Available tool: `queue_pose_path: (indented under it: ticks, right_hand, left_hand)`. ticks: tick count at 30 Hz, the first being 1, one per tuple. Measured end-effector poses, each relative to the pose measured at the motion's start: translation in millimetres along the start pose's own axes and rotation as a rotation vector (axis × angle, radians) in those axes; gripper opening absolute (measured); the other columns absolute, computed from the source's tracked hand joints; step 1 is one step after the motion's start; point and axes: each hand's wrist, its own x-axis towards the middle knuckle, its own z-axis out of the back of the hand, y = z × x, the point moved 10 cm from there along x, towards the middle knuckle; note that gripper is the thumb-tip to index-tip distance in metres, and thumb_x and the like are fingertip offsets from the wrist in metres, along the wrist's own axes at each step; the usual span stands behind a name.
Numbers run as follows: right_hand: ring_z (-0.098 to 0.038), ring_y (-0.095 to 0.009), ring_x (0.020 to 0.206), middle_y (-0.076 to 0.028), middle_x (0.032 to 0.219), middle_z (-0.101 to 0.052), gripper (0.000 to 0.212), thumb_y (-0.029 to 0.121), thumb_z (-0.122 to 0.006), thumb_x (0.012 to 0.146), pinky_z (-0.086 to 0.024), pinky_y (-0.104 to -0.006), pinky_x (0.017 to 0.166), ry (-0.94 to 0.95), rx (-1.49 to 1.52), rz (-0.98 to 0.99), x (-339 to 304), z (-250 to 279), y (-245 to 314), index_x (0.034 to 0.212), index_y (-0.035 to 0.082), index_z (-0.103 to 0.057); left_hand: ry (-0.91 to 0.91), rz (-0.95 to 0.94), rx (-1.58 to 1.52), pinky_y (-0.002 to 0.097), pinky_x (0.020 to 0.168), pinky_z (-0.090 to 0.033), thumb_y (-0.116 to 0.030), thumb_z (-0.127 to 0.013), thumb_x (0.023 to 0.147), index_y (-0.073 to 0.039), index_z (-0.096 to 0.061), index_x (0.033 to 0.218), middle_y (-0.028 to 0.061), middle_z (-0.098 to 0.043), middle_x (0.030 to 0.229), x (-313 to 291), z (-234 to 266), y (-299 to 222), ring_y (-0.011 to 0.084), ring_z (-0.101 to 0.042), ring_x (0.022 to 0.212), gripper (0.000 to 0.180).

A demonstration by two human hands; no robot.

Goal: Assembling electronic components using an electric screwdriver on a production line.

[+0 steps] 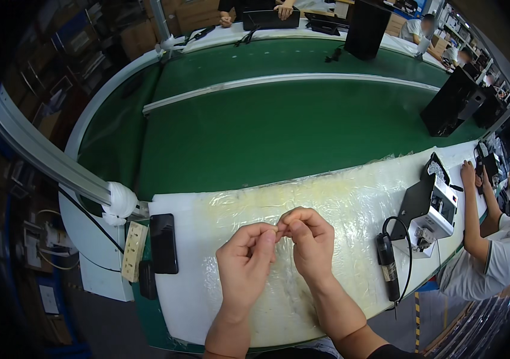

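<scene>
My left hand (246, 256) and my right hand (309, 238) meet fingertip to fingertip above the white, film-covered work mat (339, 203). Between the pinched thumbs and forefingers sits something very small (278, 228); it is too tiny to tell what it is. Both hands hover over the middle of the mat, with my forearms coming in from the lower edge.
A black phone (163, 243) lies at the mat's left end beside a beige power strip (134, 251). A black electric screwdriver (388, 266) with a cable lies to the right, near a black and white machine (431, 206). A neighbouring person (494, 257) works at the right. Beyond runs a green conveyor belt (279, 131) carrying black boxes (451, 102).
</scene>
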Motion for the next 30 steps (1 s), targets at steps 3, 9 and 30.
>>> queue_pose_path:
  ticks: [3,9,30]
  right_hand:
    - [-0.068,-0.017,0.079,-0.01,0.091,-0.068,0.013,0.002,-0.051,0.099,-0.056,-0.0306,0.076,-0.031,0.004,-0.093,2.0,3.6,-9.1,0.098,-0.003,-0.063]
    - [-0.068,-0.017,0.077,-0.01,0.091,-0.068,0.016,0.005,-0.049,0.1,-0.057,-0.0315,0.075,-0.015,0.066,-0.085,3.0,6.0,-11.7,0.101,-0.002,-0.063]
    - [-0.065,-0.016,0.069,-0.005,0.09,-0.063,0.021,0.022,-0.055,0.103,-0.056,-0.0309,0.064,-0.14,0.257,-0.233,8.8,18.8,-29.9,0.109,0.003,-0.061]
  left_hand:
    - [-0.034,-0.011,0.003,0.0189,0.044,-0.035,-0.004,-0.059,0.098,0.004,-0.065,0.099,0.0029,-0.059,0.067,1.4,-1.2,-4.8,0.0038,-0.046,0.05,0.011]
    - [-0.036,-0.013,-0.018,0.0195,0.044,-0.034,-0.005,-0.059,0.098,0.004,-0.065,0.098,0.0018,-0.056,0.064,2.7,-2.2,-5.8,0.0039,-0.045,0.049,0.011]
    - [0.04,0.077,-0.243,0.0198,0.044,-0.035,-0.008,-0.059,0.099,0.003,-0.064,0.102,0.0009,-0.055,0.066,12.0,-4.4,14.1,0.0043,-0.043,0.049,0.013]
